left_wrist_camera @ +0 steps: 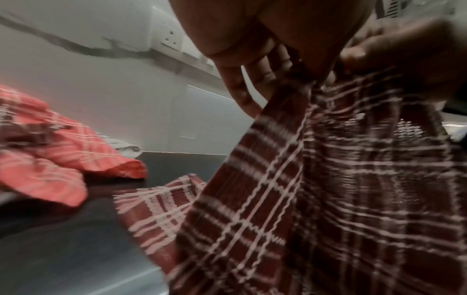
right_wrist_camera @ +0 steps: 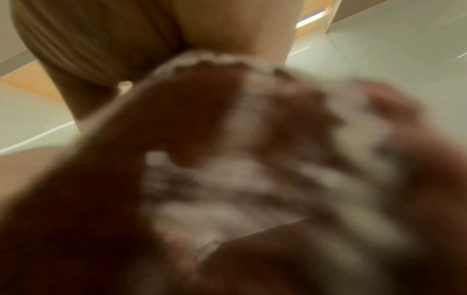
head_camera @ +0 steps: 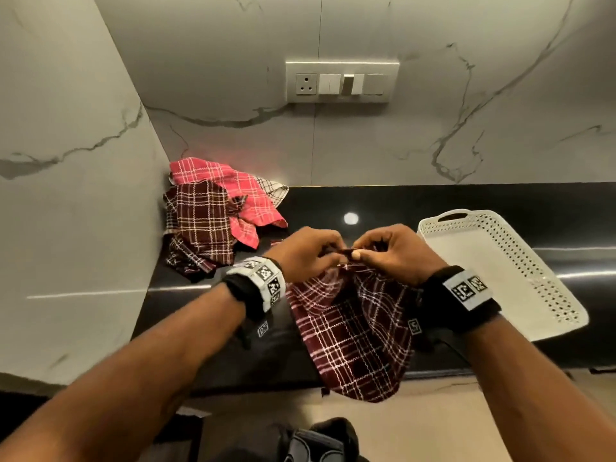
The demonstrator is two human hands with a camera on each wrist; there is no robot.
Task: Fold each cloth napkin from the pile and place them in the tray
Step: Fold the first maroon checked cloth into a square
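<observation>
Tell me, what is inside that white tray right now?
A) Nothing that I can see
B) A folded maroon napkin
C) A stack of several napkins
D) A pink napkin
A: the white tray shows only its bare floor, while the maroon napkin hangs from both hands and the pile sits in the corner.

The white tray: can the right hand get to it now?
Probably not yet. The right hand and left hand both pinch the maroon napkin. The white tray lies close beside it, nothing between.
</observation>
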